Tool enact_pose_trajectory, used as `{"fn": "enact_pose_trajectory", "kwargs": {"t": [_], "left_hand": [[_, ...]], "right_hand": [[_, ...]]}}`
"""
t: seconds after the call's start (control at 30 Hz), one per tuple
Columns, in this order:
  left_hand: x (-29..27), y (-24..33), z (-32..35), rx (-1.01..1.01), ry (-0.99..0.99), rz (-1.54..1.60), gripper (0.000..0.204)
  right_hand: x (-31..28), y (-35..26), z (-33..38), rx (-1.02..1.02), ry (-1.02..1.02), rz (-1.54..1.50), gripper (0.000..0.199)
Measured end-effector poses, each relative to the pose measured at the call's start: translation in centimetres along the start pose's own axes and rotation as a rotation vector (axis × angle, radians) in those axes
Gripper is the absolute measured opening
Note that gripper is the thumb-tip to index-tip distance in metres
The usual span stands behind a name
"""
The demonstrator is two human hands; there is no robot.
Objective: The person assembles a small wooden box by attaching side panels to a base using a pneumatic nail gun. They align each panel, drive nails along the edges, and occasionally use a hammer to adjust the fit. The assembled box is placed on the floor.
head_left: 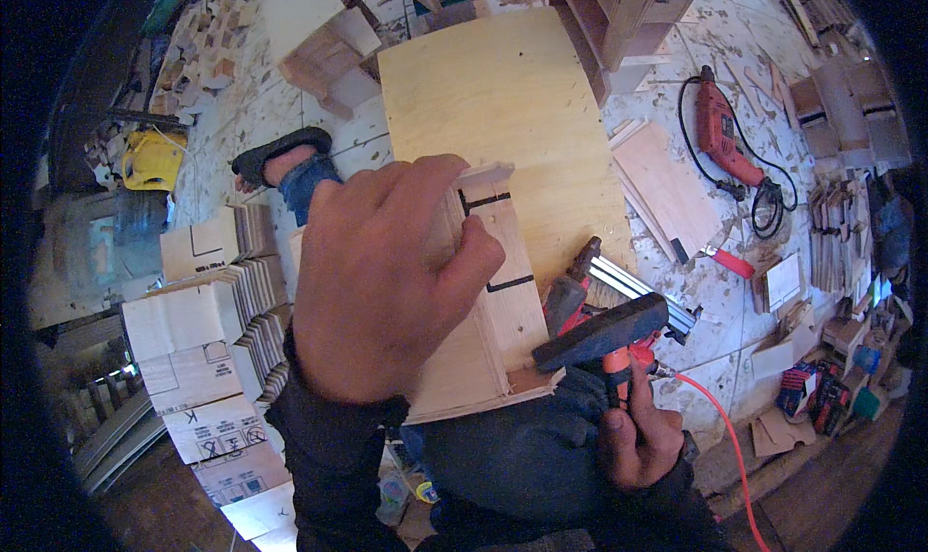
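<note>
My left hand (pixel 377 272) is closed on the upper left side of a shallow wooden box (pixel 507 320), its fingers curled over the edge. The box is pale wood with dark printed lines inside, and it lies tilted above my lap. In my right hand (pixel 643 441) is a hammer (pixel 604 332), gripped by its orange handle. The dark hammer head rests over or just above the box's lower right corner; whether they touch, I cannot tell. Partly hidden behind it lies a red and black nail gun (pixel 565 301) with a silver magazine.
A large plywood board (pixel 483 78) lies ahead. Stacked printed wood pieces (pixel 184 325) stand at left, near a sandalled foot (pixel 280 156). At right are a red corded drill (pixel 725 136), thin wooden panels (pixel 667 189) and a red air hose (pixel 723 431). Wooden cabinets (pixel 628 20) stand beyond.
</note>
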State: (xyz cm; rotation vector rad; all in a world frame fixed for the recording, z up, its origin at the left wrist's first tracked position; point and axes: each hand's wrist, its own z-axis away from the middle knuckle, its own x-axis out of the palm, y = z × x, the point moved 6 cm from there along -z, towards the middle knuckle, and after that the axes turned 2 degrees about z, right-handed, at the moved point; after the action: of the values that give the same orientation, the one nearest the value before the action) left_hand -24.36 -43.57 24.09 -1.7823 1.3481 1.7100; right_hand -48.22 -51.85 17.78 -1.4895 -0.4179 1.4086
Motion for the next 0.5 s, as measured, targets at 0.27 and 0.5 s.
{"fn": "enact_pose_trajectory", "kwargs": {"t": [0.27, 0.5], "left_hand": [[-0.04, 0.02, -0.07, 0.004, 0.014, 0.031, 0.03], [-0.05, 0.11, -0.2, 0.017, 0.012, 0.012, 0.03]], "right_hand": [[0.3, 0.16, -0.4, 0.056, -0.058, -0.087, 0.05], [0.67, 0.26, 0.21, 0.044, -0.032, -0.069, 0.051]]}}
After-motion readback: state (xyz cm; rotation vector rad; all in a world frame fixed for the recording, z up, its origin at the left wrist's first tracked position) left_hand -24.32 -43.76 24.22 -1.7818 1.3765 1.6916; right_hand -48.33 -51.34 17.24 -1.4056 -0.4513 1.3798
